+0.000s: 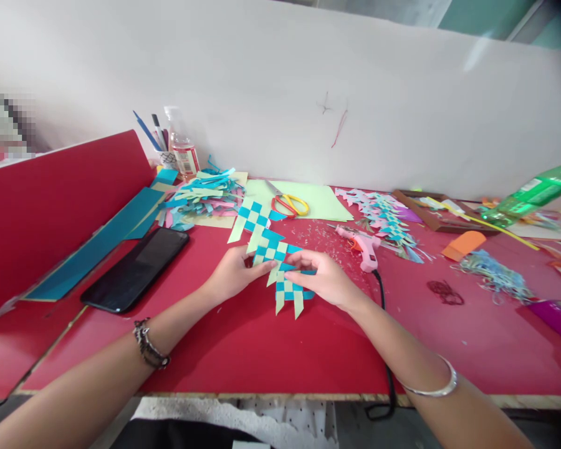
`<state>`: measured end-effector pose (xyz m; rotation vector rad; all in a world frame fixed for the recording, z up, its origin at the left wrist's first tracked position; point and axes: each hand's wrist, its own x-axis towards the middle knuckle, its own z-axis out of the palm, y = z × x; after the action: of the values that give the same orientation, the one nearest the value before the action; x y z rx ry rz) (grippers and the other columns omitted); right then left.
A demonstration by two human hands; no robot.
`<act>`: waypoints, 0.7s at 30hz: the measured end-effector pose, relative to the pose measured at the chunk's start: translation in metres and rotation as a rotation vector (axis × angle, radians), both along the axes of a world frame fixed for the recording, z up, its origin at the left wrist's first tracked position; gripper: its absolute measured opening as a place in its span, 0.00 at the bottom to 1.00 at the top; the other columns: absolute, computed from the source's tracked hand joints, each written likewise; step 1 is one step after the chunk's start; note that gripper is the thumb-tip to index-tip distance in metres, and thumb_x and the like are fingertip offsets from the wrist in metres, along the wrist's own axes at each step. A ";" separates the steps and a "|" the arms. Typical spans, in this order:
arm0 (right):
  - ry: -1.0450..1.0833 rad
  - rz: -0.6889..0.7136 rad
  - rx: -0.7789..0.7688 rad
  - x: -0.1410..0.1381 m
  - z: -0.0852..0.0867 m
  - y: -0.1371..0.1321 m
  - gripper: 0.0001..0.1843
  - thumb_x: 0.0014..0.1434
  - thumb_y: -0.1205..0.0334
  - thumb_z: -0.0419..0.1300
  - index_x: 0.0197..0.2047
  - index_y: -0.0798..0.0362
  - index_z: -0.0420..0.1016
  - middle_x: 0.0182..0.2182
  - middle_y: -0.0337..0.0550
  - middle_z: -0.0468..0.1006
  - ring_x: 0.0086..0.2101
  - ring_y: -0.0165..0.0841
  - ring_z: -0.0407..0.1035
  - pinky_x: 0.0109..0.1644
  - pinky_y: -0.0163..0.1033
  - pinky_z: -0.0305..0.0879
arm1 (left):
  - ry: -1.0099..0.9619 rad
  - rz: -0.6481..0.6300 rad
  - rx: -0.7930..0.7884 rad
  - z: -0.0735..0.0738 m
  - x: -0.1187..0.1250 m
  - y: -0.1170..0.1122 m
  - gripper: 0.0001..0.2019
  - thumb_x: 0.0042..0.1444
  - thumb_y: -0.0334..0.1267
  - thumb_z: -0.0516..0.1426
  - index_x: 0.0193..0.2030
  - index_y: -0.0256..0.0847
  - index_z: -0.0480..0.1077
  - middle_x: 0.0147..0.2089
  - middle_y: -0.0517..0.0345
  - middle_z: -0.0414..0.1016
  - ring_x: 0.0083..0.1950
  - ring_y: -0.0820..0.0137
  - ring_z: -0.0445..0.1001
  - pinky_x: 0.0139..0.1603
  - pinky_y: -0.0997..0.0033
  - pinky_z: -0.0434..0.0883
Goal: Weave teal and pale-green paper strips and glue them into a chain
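Note:
A woven paper strip (272,248) in teal and pale green checks runs slantwise over the red tabletop, its loose ends pointing out at the sides and bottom. On its left side my left hand (236,271) grips it, thumb laid across the front edge. My right hand (320,274) pinches the strip's right side near the lower end, thumb and fingertips on the checks. Some of the fingers on both hands are hidden behind the paper. Just beyond the strip's top lie scissors (290,206) with red and yellow handles, on pale green paper sheets (327,202).
A pink glue gun (362,246) with a black cord lies right of my hands. At left are a black phone (135,268), teal paper strips (98,240) and a heap of cut strips (206,196). Finished-looking woven pieces (378,215) and a green bottle (533,193) stand at right.

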<state>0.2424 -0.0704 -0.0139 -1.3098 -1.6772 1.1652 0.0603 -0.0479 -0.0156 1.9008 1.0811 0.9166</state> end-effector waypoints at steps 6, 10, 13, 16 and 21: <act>0.051 0.009 -0.046 0.000 -0.003 0.000 0.14 0.43 0.59 0.60 0.35 0.54 0.68 0.32 0.41 0.73 0.34 0.30 0.67 0.36 0.37 0.65 | 0.031 -0.010 -0.008 -0.001 0.000 0.001 0.14 0.46 0.47 0.55 0.25 0.35 0.68 0.23 0.63 0.69 0.23 0.77 0.62 0.22 0.79 0.59; 0.056 0.003 -0.059 -0.001 -0.002 0.000 0.13 0.44 0.60 0.60 0.35 0.55 0.68 0.31 0.41 0.72 0.33 0.30 0.67 0.36 0.37 0.65 | 0.038 -0.020 -0.019 -0.004 0.000 0.002 0.15 0.46 0.48 0.54 0.26 0.35 0.68 0.24 0.64 0.69 0.24 0.77 0.62 0.24 0.79 0.60; 0.066 0.006 -0.066 -0.002 -0.002 0.000 0.13 0.43 0.60 0.60 0.34 0.55 0.67 0.31 0.41 0.72 0.33 0.30 0.67 0.36 0.36 0.65 | 0.040 -0.022 -0.026 -0.004 0.000 0.002 0.15 0.46 0.48 0.54 0.26 0.35 0.68 0.24 0.63 0.68 0.24 0.77 0.62 0.24 0.79 0.59; 0.066 0.013 -0.071 -0.002 -0.003 0.000 0.13 0.43 0.59 0.60 0.33 0.55 0.68 0.30 0.40 0.72 0.32 0.30 0.67 0.36 0.36 0.64 | 0.034 -0.021 -0.028 -0.004 0.000 0.002 0.15 0.46 0.47 0.54 0.26 0.35 0.68 0.25 0.63 0.68 0.24 0.77 0.61 0.24 0.80 0.60; 0.028 0.023 -0.062 -0.001 -0.002 -0.001 0.13 0.44 0.58 0.60 0.35 0.54 0.69 0.31 0.40 0.72 0.32 0.30 0.67 0.35 0.36 0.65 | 0.039 -0.015 -0.029 -0.003 -0.001 0.001 0.15 0.47 0.48 0.54 0.26 0.35 0.68 0.24 0.63 0.69 0.24 0.77 0.62 0.24 0.79 0.60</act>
<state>0.2414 -0.0712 -0.0156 -1.3089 -1.6527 1.2520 0.0596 -0.0464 -0.0188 1.9082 1.0959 0.8543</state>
